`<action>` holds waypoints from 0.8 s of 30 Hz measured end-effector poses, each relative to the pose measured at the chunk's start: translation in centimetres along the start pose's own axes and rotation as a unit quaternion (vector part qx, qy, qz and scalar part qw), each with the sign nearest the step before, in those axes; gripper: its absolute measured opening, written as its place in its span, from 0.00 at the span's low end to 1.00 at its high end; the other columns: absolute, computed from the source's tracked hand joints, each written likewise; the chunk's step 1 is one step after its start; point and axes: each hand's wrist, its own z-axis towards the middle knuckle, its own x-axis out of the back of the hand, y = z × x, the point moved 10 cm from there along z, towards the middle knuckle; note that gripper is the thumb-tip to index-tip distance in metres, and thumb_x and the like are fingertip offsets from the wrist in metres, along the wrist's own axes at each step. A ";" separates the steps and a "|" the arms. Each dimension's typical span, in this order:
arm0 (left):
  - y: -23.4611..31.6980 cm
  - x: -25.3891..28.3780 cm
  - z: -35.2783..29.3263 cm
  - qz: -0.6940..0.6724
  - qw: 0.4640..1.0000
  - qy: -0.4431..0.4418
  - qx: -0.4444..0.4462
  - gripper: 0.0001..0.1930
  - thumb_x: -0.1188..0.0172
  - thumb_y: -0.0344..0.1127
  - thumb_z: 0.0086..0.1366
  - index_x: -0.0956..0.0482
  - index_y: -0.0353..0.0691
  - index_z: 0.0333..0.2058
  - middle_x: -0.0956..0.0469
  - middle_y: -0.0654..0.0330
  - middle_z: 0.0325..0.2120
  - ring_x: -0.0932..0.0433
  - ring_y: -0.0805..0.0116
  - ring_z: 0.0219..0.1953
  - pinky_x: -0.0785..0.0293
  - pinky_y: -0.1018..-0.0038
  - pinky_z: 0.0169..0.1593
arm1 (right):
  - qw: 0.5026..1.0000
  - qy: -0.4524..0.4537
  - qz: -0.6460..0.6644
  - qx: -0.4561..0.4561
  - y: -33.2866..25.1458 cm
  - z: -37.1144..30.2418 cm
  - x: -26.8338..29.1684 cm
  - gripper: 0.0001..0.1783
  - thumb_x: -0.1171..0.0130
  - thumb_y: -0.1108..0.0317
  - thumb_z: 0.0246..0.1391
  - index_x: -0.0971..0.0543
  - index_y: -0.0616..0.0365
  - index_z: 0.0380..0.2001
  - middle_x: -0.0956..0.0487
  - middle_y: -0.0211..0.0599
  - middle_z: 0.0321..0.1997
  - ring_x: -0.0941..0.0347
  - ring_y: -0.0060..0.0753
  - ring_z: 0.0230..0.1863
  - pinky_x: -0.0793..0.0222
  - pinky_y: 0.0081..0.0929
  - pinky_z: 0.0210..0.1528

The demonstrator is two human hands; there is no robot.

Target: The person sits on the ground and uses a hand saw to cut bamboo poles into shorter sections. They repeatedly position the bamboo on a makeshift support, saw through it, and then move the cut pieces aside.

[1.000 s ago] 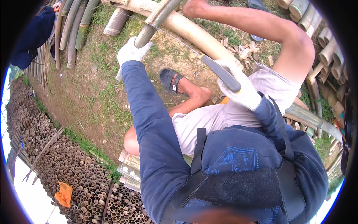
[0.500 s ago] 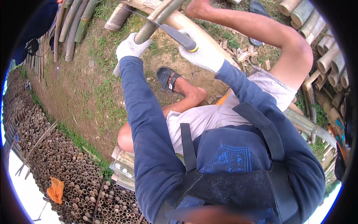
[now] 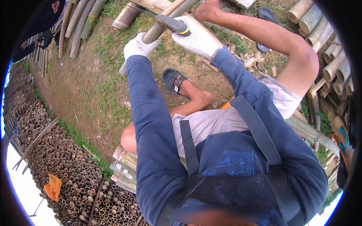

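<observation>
My left hand (image 3: 140, 46), in a white knit glove, is wrapped around the near end of a bamboo pole (image 3: 155, 31). The pole slants up to the right. My right hand (image 3: 197, 39), gloved the same way, grips the handle of a hand saw (image 3: 174, 25), dark grey with a yellow ring near its butt. The thin saw blade (image 3: 146, 12) lies across the pole and points up to the left. The front of the saw handle is over the pole, so I cannot tell how deep the blade sits.
My bare foot (image 3: 206, 10) is near the pole; a sandalled foot (image 3: 174, 81) stands on the dirt. Bamboo logs (image 3: 307, 19) are stacked right, cut pieces (image 3: 68, 162) piled left. Wood chips (image 3: 252, 60) lie by my right forearm. A person in dark clothes (image 3: 37, 22) is at upper left.
My right hand has pushed the saw forward, up and left across the pole, so the handle now reaches over it. My left hand keeps its hold. The whole view has shifted slightly.
</observation>
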 end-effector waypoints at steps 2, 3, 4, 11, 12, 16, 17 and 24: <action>0.0 -0.6 -0.5 -0.019 1.000 0.002 -0.005 0.41 0.31 0.77 0.55 0.15 0.56 0.58 0.10 0.54 0.48 0.12 0.50 0.52 0.18 0.57 0.58 | 0.997 -0.026 -0.042 -0.055 0.4 -3.4 0.6 0.26 0.29 0.70 0.60 0.24 0.54 0.60 0.17 0.42 0.49 0.18 0.39 0.50 0.22 0.35 0.56; -0.3 -0.8 -0.4 -0.024 1.000 -0.002 -0.010 0.41 0.31 0.77 0.55 0.15 0.56 0.58 0.10 0.54 0.48 0.12 0.50 0.52 0.18 0.57 0.58 | 0.997 -0.023 -0.058 -0.034 -1.3 -6.1 1.6 0.26 0.29 0.70 0.60 0.24 0.54 0.61 0.17 0.42 0.50 0.19 0.38 0.51 0.23 0.35 0.57; -0.4 -0.9 -0.1 -0.027 1.000 -0.004 -0.016 0.41 0.31 0.77 0.55 0.15 0.55 0.58 0.10 0.54 0.49 0.12 0.50 0.52 0.18 0.57 0.58 | 0.996 -0.012 -0.068 -0.049 -3.2 -10.4 3.9 0.27 0.32 0.74 0.60 0.25 0.55 0.63 0.18 0.42 0.53 0.20 0.38 0.55 0.24 0.34 0.60; -0.6 -1.6 0.4 -0.008 1.000 -0.007 -0.017 0.41 0.32 0.79 0.55 0.16 0.55 0.57 0.10 0.55 0.47 0.12 0.51 0.51 0.19 0.57 0.58 | 0.971 -0.042 -0.179 -0.152 -12.2 -24.7 10.6 0.30 0.36 0.81 0.60 0.27 0.60 0.66 0.21 0.48 0.61 0.21 0.47 0.64 0.27 0.38 0.66; -0.7 -1.4 0.5 -0.007 1.000 -0.007 -0.009 0.41 0.32 0.79 0.55 0.16 0.56 0.57 0.10 0.55 0.47 0.12 0.51 0.51 0.18 0.56 0.58 | 0.974 -0.030 -0.171 -0.142 -10.6 -21.3 9.3 0.30 0.36 0.82 0.60 0.27 0.59 0.66 0.20 0.47 0.60 0.20 0.46 0.62 0.25 0.36 0.64; 0.0 -0.9 0.0 -0.006 1.000 0.005 0.004 0.41 0.32 0.78 0.55 0.15 0.57 0.58 0.10 0.55 0.47 0.12 0.50 0.51 0.18 0.56 0.57 | 0.983 -0.028 -0.136 -0.121 -0.6 -4.1 0.8 0.24 0.30 0.69 0.62 0.24 0.52 0.60 0.17 0.42 0.46 0.18 0.40 0.47 0.22 0.35 0.52; 0.1 -0.6 -0.2 -0.007 1.000 0.005 0.003 0.41 0.32 0.78 0.55 0.15 0.56 0.58 0.10 0.55 0.47 0.12 0.50 0.51 0.18 0.56 0.57 | 0.994 -0.011 -0.088 -0.057 0.0 -1.1 -0.1 0.24 0.30 0.69 0.62 0.24 0.52 0.60 0.17 0.42 0.46 0.18 0.39 0.47 0.22 0.35 0.52; -0.1 -1.0 0.3 -0.002 1.000 -0.019 -0.014 0.42 0.31 0.78 0.54 0.17 0.57 0.59 0.11 0.55 0.50 0.12 0.50 0.52 0.18 0.56 0.58 | 0.979 0.012 0.003 -0.205 -4.3 -17.8 7.0 0.30 0.37 0.83 0.60 0.26 0.57 0.66 0.20 0.41 0.56 0.21 0.33 0.56 0.25 0.31 0.60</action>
